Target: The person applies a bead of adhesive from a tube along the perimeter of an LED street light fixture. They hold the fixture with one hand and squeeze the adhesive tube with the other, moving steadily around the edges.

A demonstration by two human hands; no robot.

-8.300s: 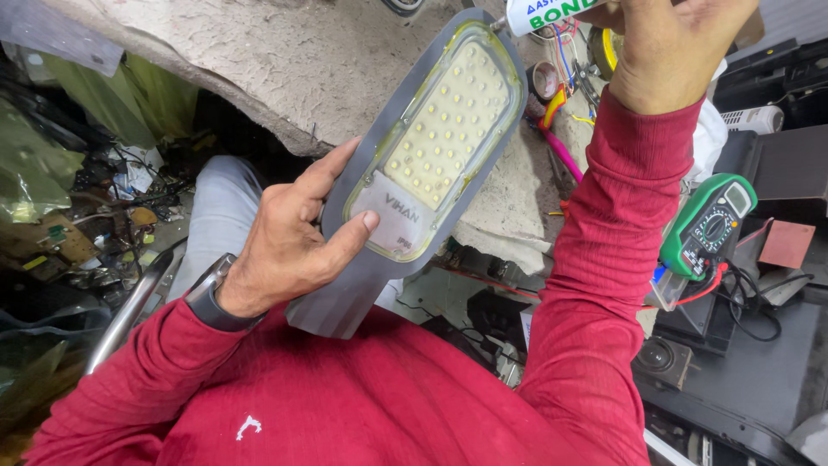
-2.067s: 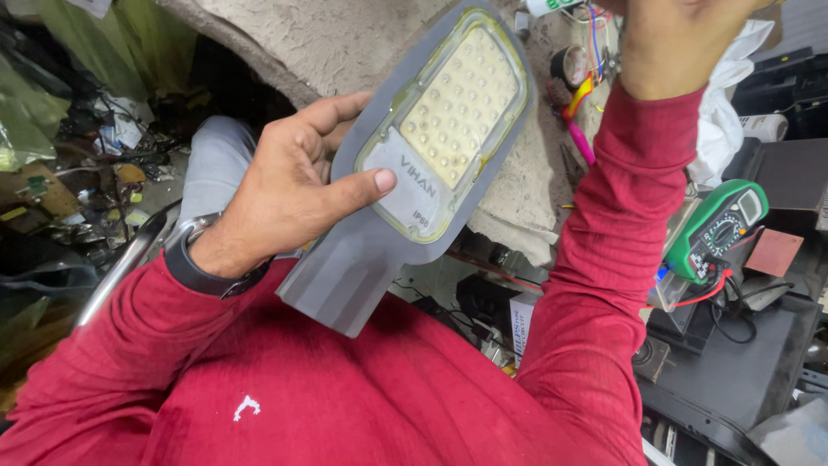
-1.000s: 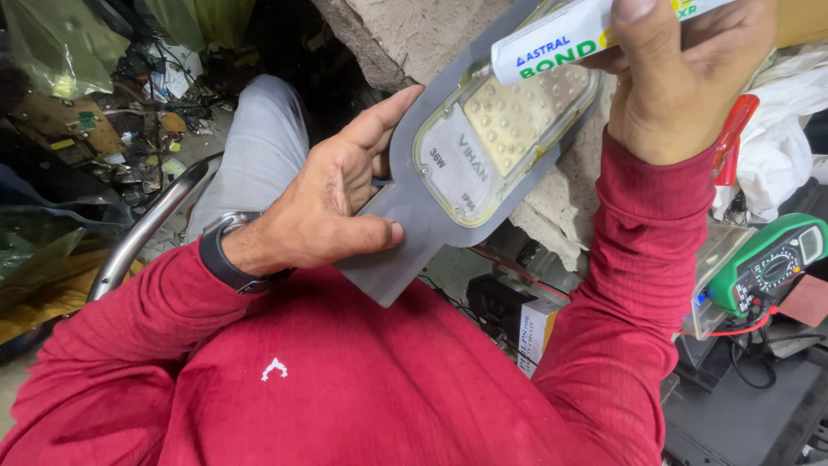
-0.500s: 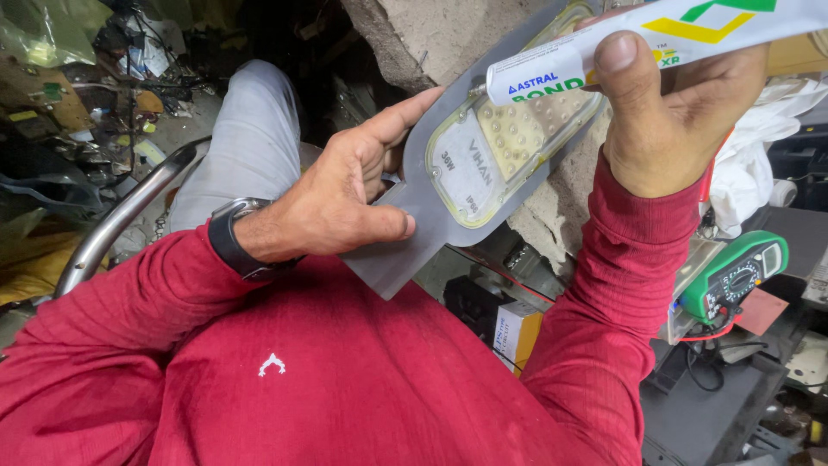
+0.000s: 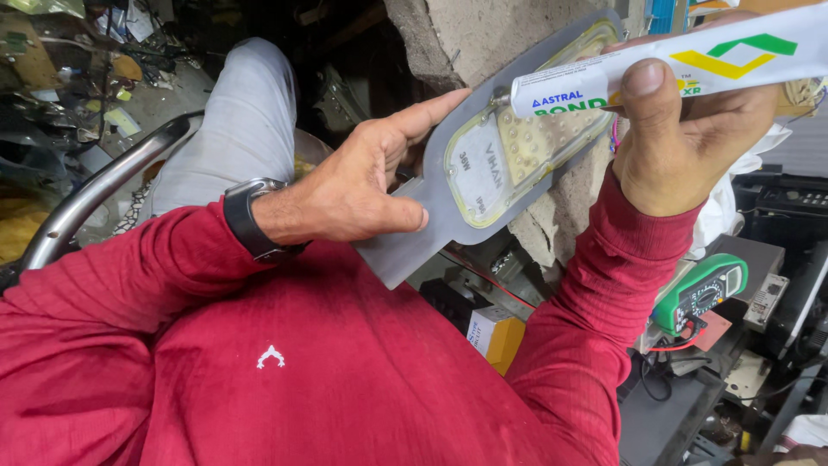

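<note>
Your left hand (image 5: 362,185) grips the grey LED street-light housing (image 5: 492,164) at its narrow neck: thumb across the front, fingers (image 5: 423,112) stretched up along the housing's left edge. The housing sits tilted, lens panel facing you, held above your lap in front of the rough stone slab (image 5: 483,34).

Your right hand (image 5: 681,142) is closed around a white sealant tube (image 5: 673,65), thumb pressed on top. The tube's nozzle end rests at the upper left rim of the lens panel, touching or nearly touching the housing; exact contact cannot be told.

Change from half a second ago: the tube lies flatter and its tip has moved further left along the housing's upper rim. Compared with the frame two seconds back, the tube has come down from beyond the housing's top onto its face.

A green multimeter (image 5: 700,293) lies lower right of the housing, beyond your right forearm.
</note>
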